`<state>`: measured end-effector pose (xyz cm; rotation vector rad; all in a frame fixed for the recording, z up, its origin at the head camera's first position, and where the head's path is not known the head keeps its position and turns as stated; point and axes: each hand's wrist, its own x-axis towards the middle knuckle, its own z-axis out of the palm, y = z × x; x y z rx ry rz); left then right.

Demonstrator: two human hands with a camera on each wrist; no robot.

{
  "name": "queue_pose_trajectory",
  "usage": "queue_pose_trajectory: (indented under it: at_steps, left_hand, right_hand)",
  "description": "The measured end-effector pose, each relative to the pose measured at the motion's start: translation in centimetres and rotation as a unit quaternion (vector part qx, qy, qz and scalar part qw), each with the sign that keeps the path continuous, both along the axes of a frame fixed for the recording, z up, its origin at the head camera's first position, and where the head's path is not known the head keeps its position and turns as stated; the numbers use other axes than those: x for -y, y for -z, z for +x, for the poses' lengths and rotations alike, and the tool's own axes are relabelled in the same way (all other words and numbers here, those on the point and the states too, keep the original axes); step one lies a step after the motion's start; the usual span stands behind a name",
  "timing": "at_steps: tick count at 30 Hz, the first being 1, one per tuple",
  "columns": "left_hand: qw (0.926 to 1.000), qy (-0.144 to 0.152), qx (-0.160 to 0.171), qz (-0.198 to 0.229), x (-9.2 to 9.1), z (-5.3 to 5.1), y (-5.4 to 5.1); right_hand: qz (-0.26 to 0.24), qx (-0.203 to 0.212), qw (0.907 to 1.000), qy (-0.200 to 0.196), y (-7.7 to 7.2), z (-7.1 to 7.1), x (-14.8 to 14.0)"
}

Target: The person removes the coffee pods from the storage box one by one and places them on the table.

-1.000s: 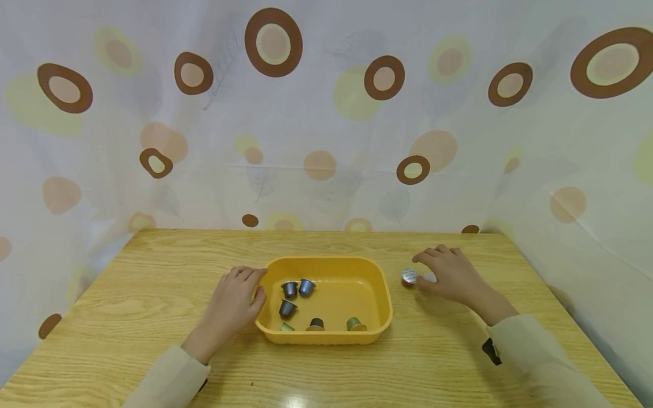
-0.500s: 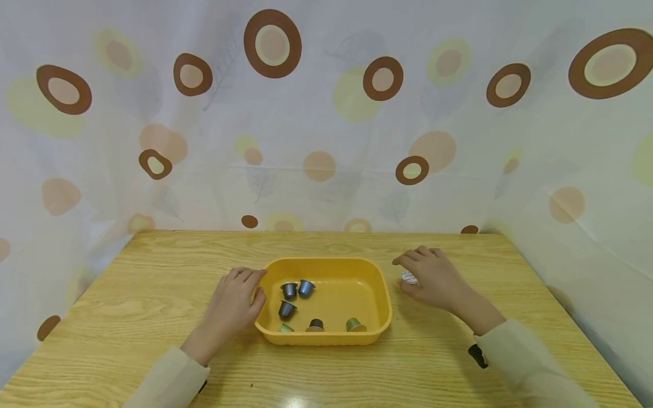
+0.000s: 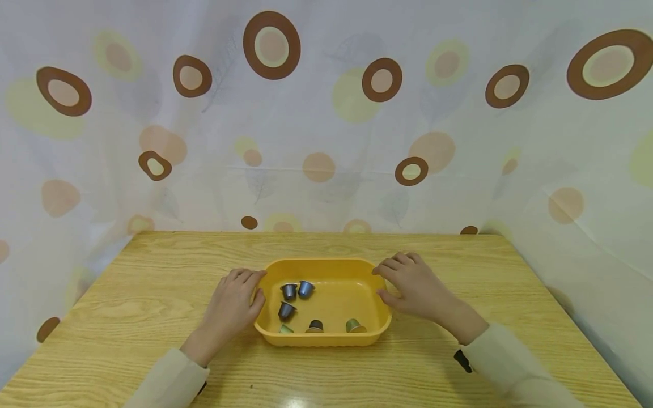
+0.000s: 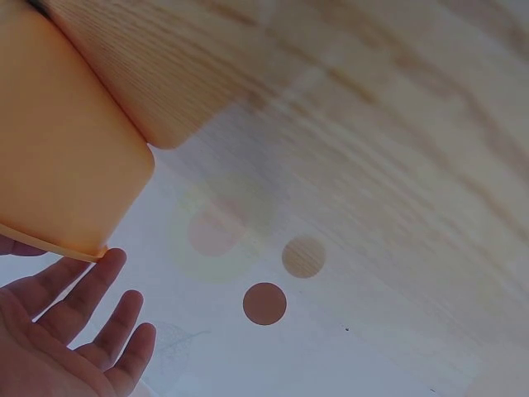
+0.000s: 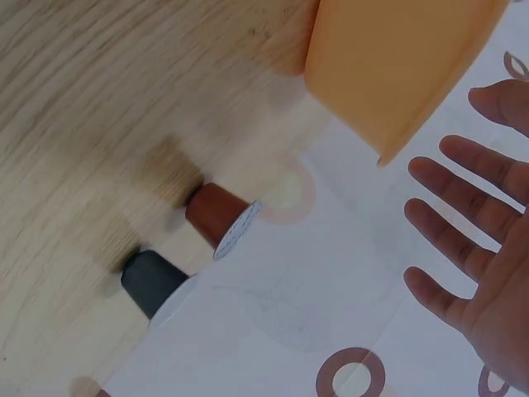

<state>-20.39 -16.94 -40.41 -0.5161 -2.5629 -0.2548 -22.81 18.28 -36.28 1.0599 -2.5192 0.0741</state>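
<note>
A yellow plastic bin (image 3: 321, 340) sits on the table with several coffee capsules inside. Toward its left are a blue capsule (image 3: 306, 289) and two dark grey-blue ones; green and black capsules lie along the near wall, partly hidden by it. My left hand (image 3: 233, 303) touches the bin's left rim, its fingers loosely extended in the left wrist view. Over the right rim hovers my right hand (image 3: 414, 289), fingers spread and nothing in it. A brown capsule (image 5: 219, 215) and a dark green-black capsule (image 5: 153, 283) stand on the table, hidden in the head view.
The wooden table (image 3: 326, 377) extends around the bin on all sides. Behind it and at both sides hangs a white curtain (image 3: 326, 130) printed with brown, yellow and peach spots.
My right hand has moved left from beside a foil-topped capsule on the table to the bin's right rim, now covering that capsule. My left hand has stayed at the left rim.
</note>
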Motion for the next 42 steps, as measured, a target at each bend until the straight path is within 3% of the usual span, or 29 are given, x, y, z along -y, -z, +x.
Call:
queue_pose_trajectory:
  at_steps: [18, 42]
  left_hand:
    - [1.0000, 0.000, 0.003, 0.002, 0.1, 0.1, 0.0]
    - [0.9999, 0.000, 0.012, 0.008, 0.0, 0.1, 0.0]
  right_hand:
    - [0.041, 0.011, 0.9974, -0.058, 1.5, 0.4, 2.7]
    - [0.099, 0.085, 0.9837, -0.124, 1.3, 0.3, 4.0]
